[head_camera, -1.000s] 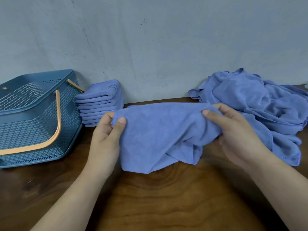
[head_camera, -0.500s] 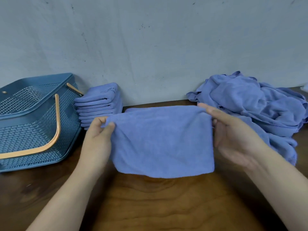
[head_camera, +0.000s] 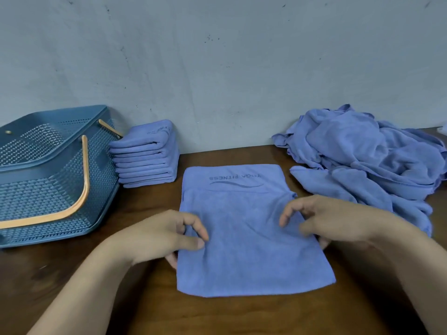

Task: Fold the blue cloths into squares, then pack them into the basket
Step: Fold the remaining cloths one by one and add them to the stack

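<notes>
A blue cloth point(head_camera: 251, 252) lies flat on the wooden table point(head_camera: 217, 315) in front of me. It is folded, and the under layer shows a printed logo at its far end. My left hand point(head_camera: 157, 235) pinches the cloth's left edge, thumb on top and fingers beneath. At the right edge, my right hand point(head_camera: 333, 218) holds the cloth with curled fingers. The blue mesh basket point(head_camera: 48, 189) with an orange handle stands tilted at the left. No cloth is visible inside it.
A stack of folded blue cloths point(head_camera: 145, 155) sits against the grey wall, right beside the basket. A loose pile of unfolded blue cloths point(head_camera: 367, 155) lies at the back right, close to my right hand.
The cloth was held up by its top corners. Now it lies on the table, folded over, and both hands have come down to its side edges.
</notes>
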{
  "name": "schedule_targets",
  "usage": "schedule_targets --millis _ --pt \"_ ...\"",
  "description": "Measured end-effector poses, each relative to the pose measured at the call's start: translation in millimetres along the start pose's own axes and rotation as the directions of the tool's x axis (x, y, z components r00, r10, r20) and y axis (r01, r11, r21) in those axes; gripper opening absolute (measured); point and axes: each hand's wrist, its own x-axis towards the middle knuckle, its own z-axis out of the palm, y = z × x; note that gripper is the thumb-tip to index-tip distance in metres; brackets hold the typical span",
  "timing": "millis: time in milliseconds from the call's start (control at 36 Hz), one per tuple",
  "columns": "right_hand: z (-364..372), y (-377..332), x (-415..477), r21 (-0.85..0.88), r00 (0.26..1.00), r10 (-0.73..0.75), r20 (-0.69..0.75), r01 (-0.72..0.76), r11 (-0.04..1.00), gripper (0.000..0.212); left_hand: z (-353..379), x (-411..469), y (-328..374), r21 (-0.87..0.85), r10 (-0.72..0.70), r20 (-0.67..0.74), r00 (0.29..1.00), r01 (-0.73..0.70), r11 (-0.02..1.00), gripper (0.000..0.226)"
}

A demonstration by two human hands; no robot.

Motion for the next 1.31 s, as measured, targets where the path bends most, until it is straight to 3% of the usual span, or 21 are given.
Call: schedule_targets --millis 83,139,222,278,389,444,500,556,611,694,750,861,1000,1111,1222,1306 --pt "-4.5 -2.6 -6.0 0.003 0.996 0.049 0.077 -0.049 0.999 0.017 -1.8 -10.7 5.6 0.047 -0.043 0.204 0.978 0.034 0.998 0.014" --pt "-3.3 -0.6 -2.4 0.034 1.000 0.018 0.016 -0.019 0.999 0.010 -4.3 -13.0 6.8 0.040 -0.041 0.232 0.972 0.033 0.999 0.017" --pt "4.6 6.6 11.8 0.058 0.980 -0.060 -0.190 0.072 0.996 0.009 -3.5 -5.2 2.4 -0.045 0.040 -0.039 0.998 -0.042 0.998 0.017" --pt "10.2 12.1 20.1 -0.010 0.942 -0.130 -0.310 0.134 0.991 0.008 0.1 4.7 -2.3 -0.106 0.060 -0.232 0.971 -0.086 0.991 0.018" --pt "11.7 19.0 25.9 -0.129 0.904 -0.218 -0.367 0.183 0.975 0.036 5.5 15.7 -10.9 -0.041 0.089 -0.320 0.943 -0.108 0.993 0.023" --pt "9.4 16.9 25.1 -0.098 0.880 -0.227 -0.417 0.205 0.974 0.045 4.6 15.6 -11.7 -0.032 0.130 -0.357 0.925 -0.151 0.988 0.027" --pt "6.7 13.8 25.7 0.011 0.830 -0.227 -0.509 0.270 0.963 0.049 3.1 14.4 -10.3 -0.130 0.180 -0.470 0.864 -0.270 0.954 0.020" --pt "5.0 13.8 30.1 0.092 0.780 -0.221 -0.586 0.335 0.938 0.052 0.3 17.6 -8.3 -0.241 0.171 -0.626 0.761 -0.397 0.886 0.015" --pt "4.6 17.9 37.0 0.070 0.769 -0.251 -0.588 0.357 0.932 0.054 -2.9 23.8 -9.4 -0.229 0.150 -0.695 0.703 -0.415 0.881 0.024" --pt "3.8 25.5 44.8 0.059 0.831 -0.241 -0.502 0.310 0.949 0.067 1.5 28.6 -12.9 -0.188 0.122 -0.621 0.774 -0.299 0.936 0.041" --pt "5.3 27.6 45.2 -0.011 0.835 -0.248 -0.491 0.278 0.960 0.071 5.7 29.9 -13.8 -0.164 0.088 -0.614 0.785 -0.235 0.958 0.044" --pt "12.6 29.9 45.2 -0.269 0.792 -0.364 -0.490 0.260 0.927 0.059 1.9 28.8 -14.3 -0.134 0.090 -0.609 0.788 -0.214 0.968 0.049" --pt "31.3 25.1 43.6 -0.465 0.816 -0.514 -0.266 0.358 0.809 0.041 -0.9 19.7 -7.8 -0.293 -0.021 -0.522 0.853 -0.156 0.943 0.054" --pt "35.3 25.1 42.9 -0.565 0.892 -0.432 -0.132 0.290 0.773 0.047 -10.2 10.2 -5.0 -0.368 -0.110 -0.330 0.937 -0.021 0.930 0.047" --pt "34.5 27.4 44.5 -0.638 0.917 -0.392 -0.077 0.257 0.726 0.054 -18.1 -1.9 -6.1 -0.224 -0.076 -0.090 0.993 0.054 0.973 0.044" --pt "37.7 29.4 47.8 -0.663 0.923 -0.381 -0.057 0.250 0.705 0.057 -21.2 -10.8 -9.6 -0.084 0.017 0.059 0.998 -0.012 0.996 0.051"
